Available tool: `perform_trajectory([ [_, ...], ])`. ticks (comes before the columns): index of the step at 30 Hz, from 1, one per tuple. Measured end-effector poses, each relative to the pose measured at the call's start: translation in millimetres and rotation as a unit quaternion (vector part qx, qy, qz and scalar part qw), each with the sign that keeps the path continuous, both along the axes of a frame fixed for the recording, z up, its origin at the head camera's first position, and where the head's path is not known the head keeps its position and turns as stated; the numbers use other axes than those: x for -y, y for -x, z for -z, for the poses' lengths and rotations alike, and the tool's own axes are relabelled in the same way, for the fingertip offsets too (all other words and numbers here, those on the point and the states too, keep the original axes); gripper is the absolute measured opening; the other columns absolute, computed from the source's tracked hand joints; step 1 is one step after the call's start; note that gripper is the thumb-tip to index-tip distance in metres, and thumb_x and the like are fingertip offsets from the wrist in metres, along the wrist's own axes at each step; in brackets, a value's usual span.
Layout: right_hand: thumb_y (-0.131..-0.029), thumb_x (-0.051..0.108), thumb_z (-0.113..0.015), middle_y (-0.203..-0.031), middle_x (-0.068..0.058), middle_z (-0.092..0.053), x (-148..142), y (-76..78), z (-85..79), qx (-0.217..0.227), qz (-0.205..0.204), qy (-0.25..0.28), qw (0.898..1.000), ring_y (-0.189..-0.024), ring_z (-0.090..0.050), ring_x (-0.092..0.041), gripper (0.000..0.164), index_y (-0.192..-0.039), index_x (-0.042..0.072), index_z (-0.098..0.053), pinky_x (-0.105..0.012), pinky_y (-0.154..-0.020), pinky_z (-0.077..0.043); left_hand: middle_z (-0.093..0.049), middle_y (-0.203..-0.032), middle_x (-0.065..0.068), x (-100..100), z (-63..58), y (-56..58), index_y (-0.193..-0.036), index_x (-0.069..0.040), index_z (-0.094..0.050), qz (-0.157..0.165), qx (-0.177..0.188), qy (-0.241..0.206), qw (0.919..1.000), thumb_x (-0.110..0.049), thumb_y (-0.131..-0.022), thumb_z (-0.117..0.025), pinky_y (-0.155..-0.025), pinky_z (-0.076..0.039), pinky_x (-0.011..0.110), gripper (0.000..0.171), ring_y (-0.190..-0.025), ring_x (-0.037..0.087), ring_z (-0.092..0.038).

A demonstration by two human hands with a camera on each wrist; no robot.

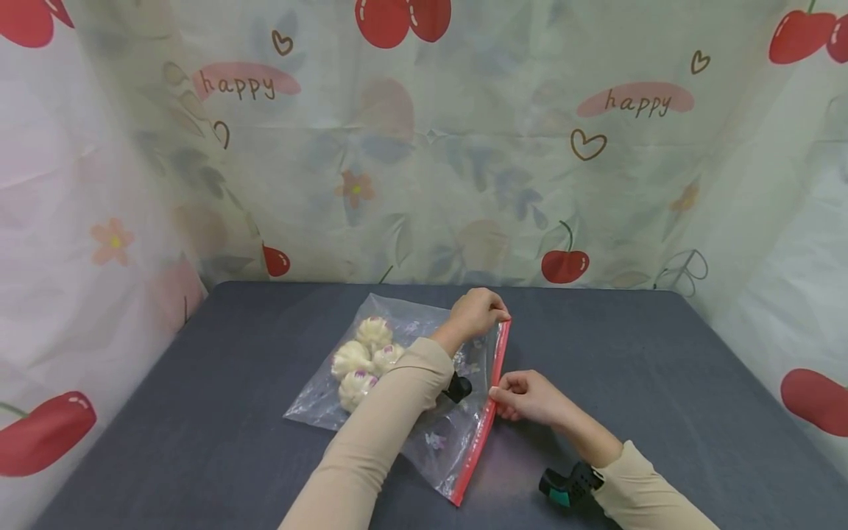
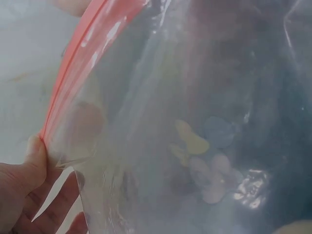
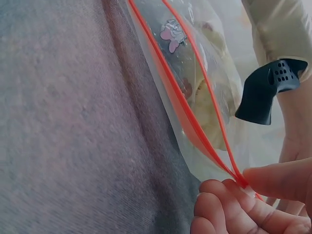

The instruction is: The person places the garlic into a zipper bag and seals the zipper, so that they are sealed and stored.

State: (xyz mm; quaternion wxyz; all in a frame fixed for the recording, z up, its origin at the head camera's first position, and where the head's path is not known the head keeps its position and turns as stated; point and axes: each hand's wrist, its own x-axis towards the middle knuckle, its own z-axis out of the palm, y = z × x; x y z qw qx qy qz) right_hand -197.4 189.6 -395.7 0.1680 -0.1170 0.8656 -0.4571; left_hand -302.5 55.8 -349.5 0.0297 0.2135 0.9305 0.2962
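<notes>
Two hands [image 1: 503,361] on one bag [image 1: 424,383], seemingly four buns [image 1: 363,361].

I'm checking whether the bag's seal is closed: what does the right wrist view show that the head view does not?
Only the right wrist view shows the two red zip strips standing apart beyond the pinching fingertips, so the mouth is open there.

Only the head view shows the whole clear zip bag on the dark grey table, four pale buns inside, and the left hand gripping the seal's far end.

Both show the right hand pinching the red seal and the left wrist's black camera mount.
</notes>
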Motion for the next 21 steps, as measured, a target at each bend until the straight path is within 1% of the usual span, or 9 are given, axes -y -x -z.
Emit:
perform_trajectory([
  [9, -0.093, 0.025, -0.057, -0.069, 0.000, -0.065, 4, -7.4, 0.2, 0.033, -0.034, 0.008, 0.999, -0.064, -0.059, -0.008, 0.030, -0.081, -0.002, -0.062, -0.028, -0.061, -0.052, -0.071, -0.098, -0.002, 2, 1.9, -0.3, -0.097, -0.018, -0.072, -0.004, -0.001, -0.010, 0.9999, -0.028, -0.091, -0.059, -0.063, -0.046, 0.023, 0.018, -0.078, 0.012, -0.064],
  [15, -0.094, 0.026, -0.056, -0.069, 0.000, -0.065, 5, -10.7, 0.8, 0.049, -0.039, 0.007, 0.998, -0.063, -0.060, -0.008, 0.031, -0.082, -0.002, -0.062, -0.028, -0.061, -0.052, -0.070, -0.098, -0.002, 2, 2.0, -0.1, -0.098, -0.018, -0.072, -0.008, -0.003, -0.013, 0.9999, -0.030, -0.091, -0.058, -0.064, -0.046, 0.023, 0.020, -0.080, 0.012, -0.064],
  [21, -0.094, 0.024, -0.056, -0.072, -0.004, -0.067, 8, -14.4, 1.6, 0.061, -0.048, 0.018, 0.997, -0.063, -0.060, -0.008, 0.031, -0.084, -0.004, -0.062, -0.031, -0.062, -0.053, -0.070, -0.099, -0.002, 2, 1.2, -0.9, -0.099, -0.018, -0.072, -0.010, -0.003, -0.012, 0.9999, -0.031, -0.091, -0.058, -0.064, -0.046, 0.023, 0.021, -0.080, 0.013, -0.064],
])
